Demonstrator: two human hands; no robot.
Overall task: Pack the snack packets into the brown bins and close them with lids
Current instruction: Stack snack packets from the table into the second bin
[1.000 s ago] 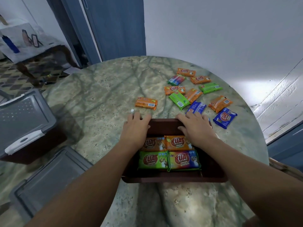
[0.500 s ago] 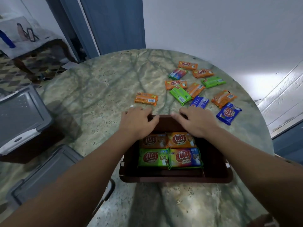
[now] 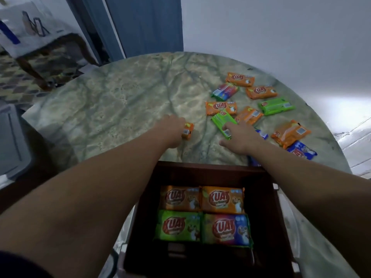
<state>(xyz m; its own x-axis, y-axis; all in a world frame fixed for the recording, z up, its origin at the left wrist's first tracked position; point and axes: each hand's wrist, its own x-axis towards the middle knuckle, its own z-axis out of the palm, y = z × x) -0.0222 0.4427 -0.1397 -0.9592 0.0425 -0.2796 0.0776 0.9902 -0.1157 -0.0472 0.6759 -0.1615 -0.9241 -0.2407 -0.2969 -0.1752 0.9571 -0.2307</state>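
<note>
Left hand: the left hand (image 3: 170, 128) reaches out over the tabletop and lies on an orange packet (image 3: 187, 131), of which only the right end with its barcode shows; whether the fingers are curled round it I cannot tell.
Right hand: the right hand (image 3: 240, 138) rests on the near end of a green packet (image 3: 223, 123), fingertips touching the wrapper; the fingers look spread rather than closed round it.
Brown bin: the brown bin (image 3: 267, 207) stands lidless at the near edge of the tabletop, between the two forearms; dark brown walls; four packets lie flat inside, two orange at the back, one green and one multicoloured at the front, each bearing a red oval logo.
Loose packets: orange, green, blue and multicoloured wrappers scattered towards the far right edge of the marble tabletop (image 3: 124, 101), beyond and beside the right hand.
</note>
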